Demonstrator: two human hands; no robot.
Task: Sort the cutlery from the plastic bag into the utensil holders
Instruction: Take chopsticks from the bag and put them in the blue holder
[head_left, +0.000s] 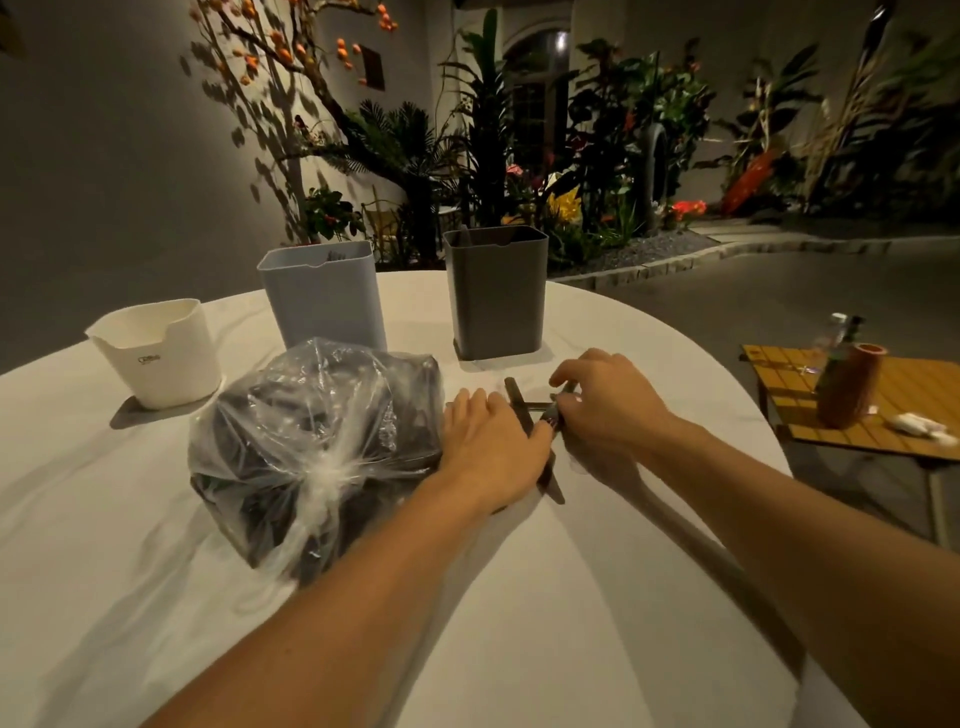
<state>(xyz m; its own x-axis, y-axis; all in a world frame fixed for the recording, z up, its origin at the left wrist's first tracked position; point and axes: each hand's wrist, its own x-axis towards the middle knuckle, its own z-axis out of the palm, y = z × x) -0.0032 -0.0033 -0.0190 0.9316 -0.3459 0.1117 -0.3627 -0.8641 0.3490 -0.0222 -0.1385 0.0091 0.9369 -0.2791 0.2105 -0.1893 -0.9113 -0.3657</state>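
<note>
Dark cutlery (522, 410) under both hands, beside bag (317, 447)

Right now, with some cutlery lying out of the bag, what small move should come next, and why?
Probably lift the dark cutlery piece that the right hand pinches and carry it toward the dark grey holder just behind; the left hand lies flat over the other pieces.

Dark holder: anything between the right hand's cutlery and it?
Nothing visible. The right hand pinches dark cutlery on the table just in front of the dark holder; only bare tablecloth lies between. The bag sits off to the left, and the left hand rests flat on more pieces beside it.
</note>
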